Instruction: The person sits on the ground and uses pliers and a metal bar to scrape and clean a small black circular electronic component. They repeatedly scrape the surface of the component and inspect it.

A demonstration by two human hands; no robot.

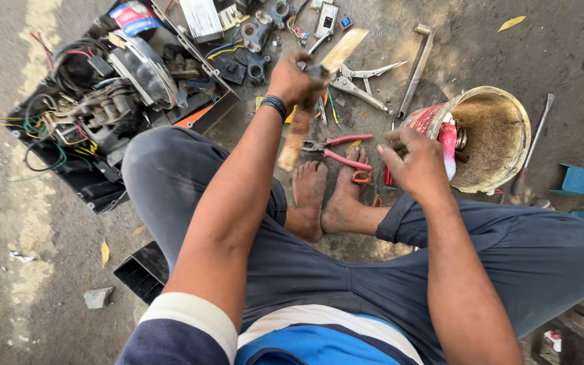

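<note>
1. Head view: the left hand point(292, 78) is raised over the ground, fingers clenched around a worn wooden-handled tool point(319, 88) that slants from upper right to lower left.
2. The right hand point(417, 162) hovers beside a dented round metal tin with a red label point(495, 135); its fingers are curled, and whether they grip anything cannot be told.
3. Red-handled pliers point(339, 150) lie on the concrete floor point(49, 257) just beyond the bare feet point(329, 196).
4. A black tray of wires and engine parts point(96, 115) sits well to the left.
</note>
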